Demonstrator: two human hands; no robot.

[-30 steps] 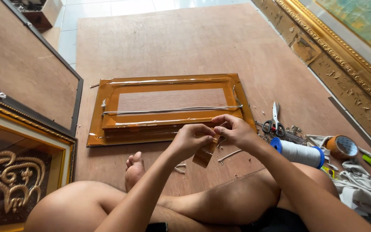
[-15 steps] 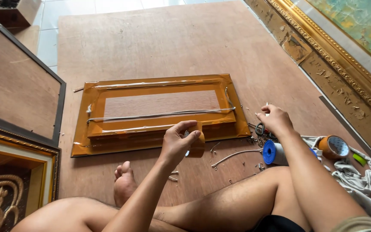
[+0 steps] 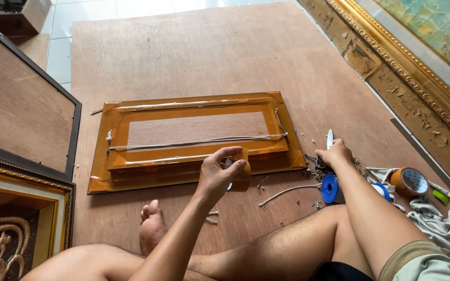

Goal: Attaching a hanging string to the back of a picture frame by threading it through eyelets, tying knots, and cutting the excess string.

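Note:
I sit on a plywood floor with a picture frame (image 3: 194,136) lying back-up before me, its edges covered in shiny brown tape and a thin cord strung across it. My left hand (image 3: 220,174) holds a roll of brown tape (image 3: 241,177) just in front of the frame's near edge. My right hand (image 3: 333,155) rests on scissors (image 3: 329,140) lying on the floor to the right of the frame; its fingers cover the handles.
A blue-ended white spool (image 3: 331,188) lies by my right knee. Another tape roll (image 3: 408,181) sits on crumpled cloth (image 3: 433,208) at right. Framed pieces (image 3: 22,125) lie at left, an ornate gold frame (image 3: 407,62) along the right. My bare foot (image 3: 153,226) is near the frame.
My hands were together on the tape roll; the right hand has moved away to the right and down onto the scissors. The left hand keeps the roll.

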